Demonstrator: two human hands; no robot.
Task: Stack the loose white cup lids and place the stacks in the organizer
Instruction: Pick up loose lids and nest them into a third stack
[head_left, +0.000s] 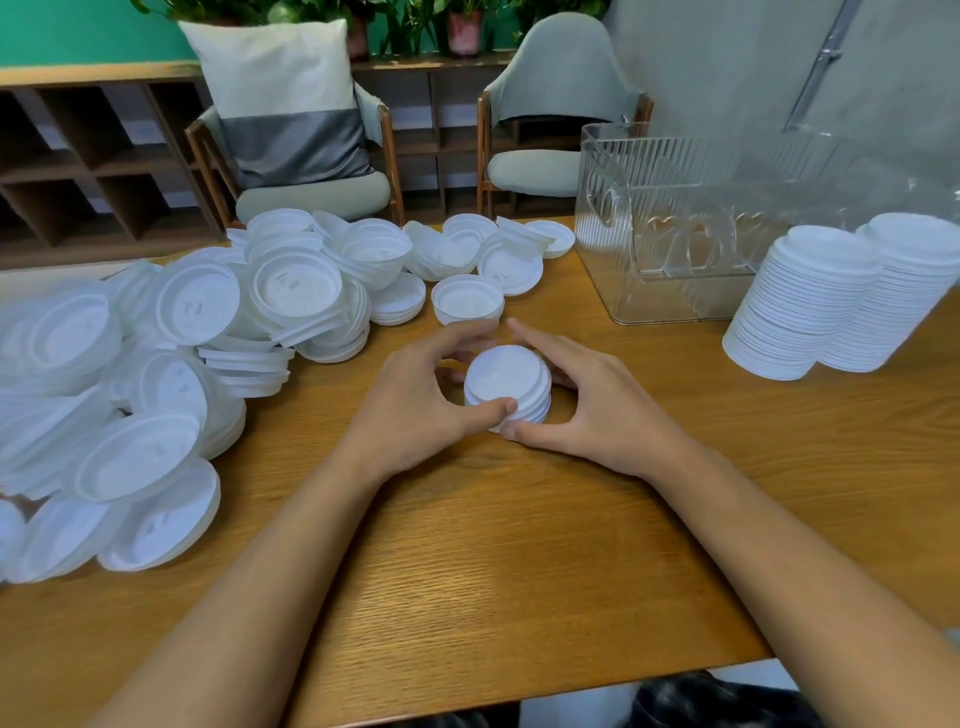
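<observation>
1. The short stack of white lids (506, 384) is round with ridged rims and stands mid-table (493, 545).
2. The left hand (415, 415) and right hand (587, 410) curl their fingers around it, thumbs pressing its near edge.

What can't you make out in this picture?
All head view:
- Small stack: fingers of the left hand and right hand cover its sides, so no lid count.
- Loose lid pile: cut off by the left edge.
- Tall stacks: right one cut off by the right edge.
- Clear organizer: far end lost in glare.
</observation>
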